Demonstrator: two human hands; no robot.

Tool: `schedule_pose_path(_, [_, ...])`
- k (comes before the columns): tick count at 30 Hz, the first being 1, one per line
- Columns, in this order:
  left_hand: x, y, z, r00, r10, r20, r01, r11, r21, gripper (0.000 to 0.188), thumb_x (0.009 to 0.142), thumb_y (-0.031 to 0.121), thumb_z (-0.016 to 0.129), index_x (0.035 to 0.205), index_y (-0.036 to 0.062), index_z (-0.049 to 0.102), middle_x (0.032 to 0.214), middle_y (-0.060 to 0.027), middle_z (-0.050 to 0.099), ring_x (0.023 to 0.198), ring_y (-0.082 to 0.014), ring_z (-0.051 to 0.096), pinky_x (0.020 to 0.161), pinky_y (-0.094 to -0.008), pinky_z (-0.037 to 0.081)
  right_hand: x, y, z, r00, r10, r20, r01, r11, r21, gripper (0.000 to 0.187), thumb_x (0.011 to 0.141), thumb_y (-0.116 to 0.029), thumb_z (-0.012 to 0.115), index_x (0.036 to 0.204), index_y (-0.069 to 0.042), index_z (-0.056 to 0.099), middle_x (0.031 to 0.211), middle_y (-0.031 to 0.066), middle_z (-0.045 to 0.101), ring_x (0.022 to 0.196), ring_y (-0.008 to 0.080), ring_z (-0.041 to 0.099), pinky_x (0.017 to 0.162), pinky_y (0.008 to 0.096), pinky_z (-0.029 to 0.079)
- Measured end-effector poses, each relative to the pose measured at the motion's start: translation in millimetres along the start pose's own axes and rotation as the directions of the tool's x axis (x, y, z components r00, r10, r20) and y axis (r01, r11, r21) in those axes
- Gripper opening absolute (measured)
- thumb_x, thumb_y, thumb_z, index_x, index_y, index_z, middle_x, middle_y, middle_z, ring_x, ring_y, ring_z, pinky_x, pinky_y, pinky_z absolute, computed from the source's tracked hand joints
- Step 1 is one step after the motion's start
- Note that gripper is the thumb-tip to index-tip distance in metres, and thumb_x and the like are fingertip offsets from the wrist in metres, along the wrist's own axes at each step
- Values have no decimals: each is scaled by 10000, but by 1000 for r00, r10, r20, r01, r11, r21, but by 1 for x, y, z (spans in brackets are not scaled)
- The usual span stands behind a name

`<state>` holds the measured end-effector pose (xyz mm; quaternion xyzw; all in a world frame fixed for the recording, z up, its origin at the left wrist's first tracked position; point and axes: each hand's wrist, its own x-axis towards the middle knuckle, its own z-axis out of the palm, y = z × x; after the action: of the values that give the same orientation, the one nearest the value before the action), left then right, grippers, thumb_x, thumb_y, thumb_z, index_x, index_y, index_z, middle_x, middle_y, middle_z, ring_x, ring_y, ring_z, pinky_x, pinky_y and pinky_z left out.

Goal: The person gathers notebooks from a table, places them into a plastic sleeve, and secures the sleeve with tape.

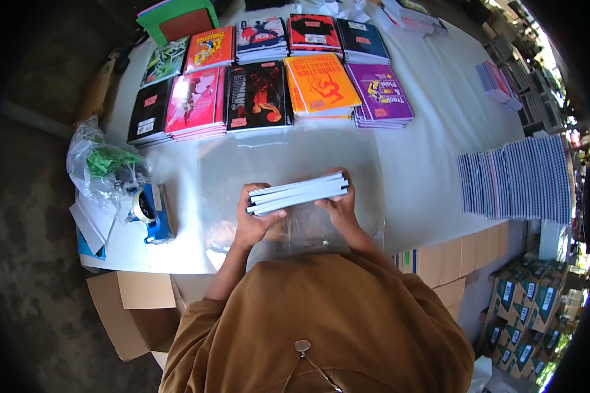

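Note:
Between my two hands is a small stack of notebooks (pixel 299 193), held up on edge so that their white page edges face me. My left hand (pixel 254 219) grips the left end, thumb along the lower side. At the other end my right hand (pixel 339 204) clasps the stack in the same way. Beneath them a clear plastic sheet (pixel 347 150) lies on the white-covered table. Beyond it stand piles of notebooks in two rows, among them an orange one (pixel 321 82), a purple one (pixel 380 95), a black one (pixel 257 98) and a pink one (pixel 195 101).
To the left are a blue tape dispenser (pixel 154 213) and a clear plastic bag (pixel 101 160) with green material inside. A tall stack of notebooks (pixel 514 180) stands at the right edge. An open cardboard box (pixel 134 314) sits below the table, and more cartons (pixel 528 308) are stacked at lower right.

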<state>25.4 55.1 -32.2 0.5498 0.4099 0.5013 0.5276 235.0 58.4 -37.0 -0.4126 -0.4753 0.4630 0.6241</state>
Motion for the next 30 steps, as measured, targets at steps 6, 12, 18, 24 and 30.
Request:
schedule_pose_path(6, [0, -5, 5, 999, 40, -16, -41, 996, -75, 681, 613, 176, 836, 1142, 31, 432, 1033, -83, 534, 964, -170, 528, 857, -317, 435, 3, 1, -8, 997, -67, -25, 69, 994, 84, 677, 533, -376, 874, 990, -50, 498, 930, 23, 555, 892, 110, 531, 797, 276, 431])
schedule_pose_path(12, [-4, -35, 4, 998, 53, 28, -55, 996, 66, 611, 642, 161, 822, 1111, 11, 460, 1020, -87, 570, 924, -168, 570, 815, -300, 471, -11, 29, -3, 1000, 5, 11, -6, 1000, 6, 712, 490, -463, 868, 964, -40, 546, 912, 53, 621, 861, 119, 576, 771, 286, 467])
schedule_pose_path(18, [-9, -46, 0, 994, -87, 73, 61, 951, 303, 457, 694, 164, 781, 1050, -19, 559, 933, -85, 664, 813, -147, 623, 753, -281, 500, -19, 66, -27, 992, -58, 115, 102, 899, -426, 588, 581, -358, 848, 974, -11, 581, 847, 83, 655, 767, 196, 633, 693, 327, 492])
schedule_pose_path(24, [-27, 9, 2, 927, -319, -200, 314, 948, -55, 394, 806, 282, 687, 978, -60, 595, 872, -177, 660, 847, -182, 622, 775, -302, 482, -33, -18, 18, 961, 264, -81, -268, 822, -503, 410, 878, -365, 551, 967, 34, 579, 844, 217, 635, 801, 344, 634, 704, 394, 482])
schedule_pose_path(30, [-20, 6, -14, 739, -608, -290, 548, 292, 784, 649, 825, 592, 499, 940, -36, 611, 856, -284, 622, 897, -407, 605, 778, -450, 471, -31, -12, 5, 789, 613, -39, -363, 415, -834, 542, 856, -496, 510, 964, 28, 596, 824, 239, 625, 825, 385, 612, 731, 435, 474])
